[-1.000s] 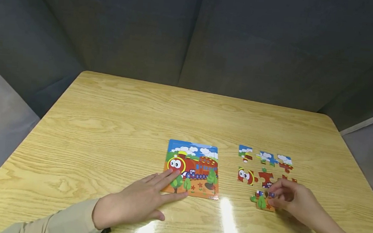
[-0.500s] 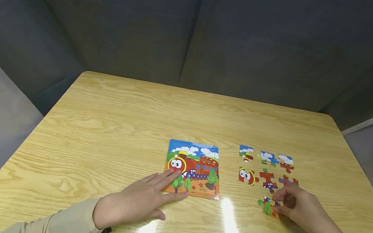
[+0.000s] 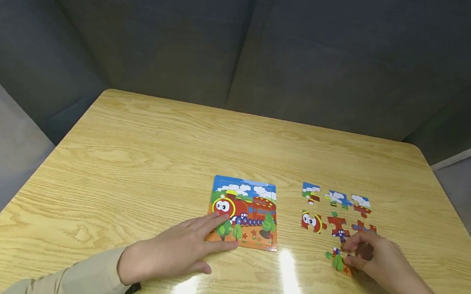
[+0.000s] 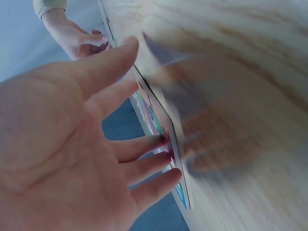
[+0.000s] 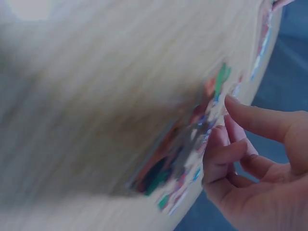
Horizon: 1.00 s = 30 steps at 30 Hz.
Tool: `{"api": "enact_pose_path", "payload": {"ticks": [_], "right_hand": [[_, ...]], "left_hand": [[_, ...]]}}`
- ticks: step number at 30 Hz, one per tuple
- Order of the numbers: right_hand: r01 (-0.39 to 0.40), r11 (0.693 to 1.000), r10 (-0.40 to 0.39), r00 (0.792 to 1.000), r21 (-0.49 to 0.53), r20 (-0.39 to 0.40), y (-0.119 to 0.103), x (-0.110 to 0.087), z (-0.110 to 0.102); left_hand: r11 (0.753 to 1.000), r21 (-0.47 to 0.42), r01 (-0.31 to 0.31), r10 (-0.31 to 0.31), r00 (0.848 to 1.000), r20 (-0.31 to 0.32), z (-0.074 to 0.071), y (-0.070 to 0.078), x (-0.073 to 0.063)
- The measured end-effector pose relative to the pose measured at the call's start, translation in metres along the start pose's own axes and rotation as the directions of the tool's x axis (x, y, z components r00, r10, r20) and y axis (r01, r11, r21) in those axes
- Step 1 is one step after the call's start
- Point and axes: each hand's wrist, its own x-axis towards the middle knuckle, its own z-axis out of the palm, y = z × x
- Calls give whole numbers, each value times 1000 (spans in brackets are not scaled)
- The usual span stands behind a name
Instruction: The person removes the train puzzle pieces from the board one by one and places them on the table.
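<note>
A completed picture of a red train with big eyes lies flat as a square puzzle board [image 3: 261,218]. My left hand [image 3: 173,248] rests on its lower left part with fingers spread and straight. To the right are several loose jigsaw pieces in rows. My right hand [image 3: 380,260] has thumb and index finger curled over a jigsaw piece [image 3: 338,262] with a green tree, at the near end of the group. In the right wrist view, another jigsaw piece [image 5: 156,175] with a dark green patch lies near the hand; the head view hides it behind the hand.
A row of sky pieces [image 3: 339,199] lies farther back, with an eye piece [image 3: 311,221] and a red engine piece [image 3: 338,225] in front of it. The wooden table [image 3: 155,159] ends at a dark partition [image 3: 268,52]. Glare streaks the table's front.
My right hand and the tree piece have shifted slightly right and nearer, uncovering the red carriage piece. Over the last half second the piece stays put while the fingertips edge left. My left hand barely moves.
</note>
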Motion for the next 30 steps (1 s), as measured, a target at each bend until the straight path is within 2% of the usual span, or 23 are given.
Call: {"api": "enact_pose_path", "payload": {"ticks": [3,5,9,13,19,23,26,30], "right_hand": [[55,994,-53,998,94,-32,-14,8,2],[84,979,-83,996,187,-17,-27,17,6],[123,907,-151,988,404,39,-61,37,18],[96,836,-192,974,541,124,-95,57,35],[69,751,-250,950,657,186,-136,76,62],[36,707,-249,948,706,201,-152,81,72],[19,695,-237,950,719,204,-158,83,74],[-3,696,-214,954,718,212,-161,85,76]], "left_hand": [[1000,-19,-3,3,1000,-7,0,-1,0],[1000,-24,-9,9,1000,-17,1,-1,0],[999,-26,-19,18,999,-33,1,-2,-1],[1000,-5,-20,19,999,-47,1,-3,-4],[1000,-4,2,-2,998,-57,2,-5,-12],[1000,-4,13,-13,998,-57,3,-6,-17],[1000,7,11,-10,998,-61,3,-6,-17],[1000,18,10,-9,998,-64,3,-6,-18]]}}
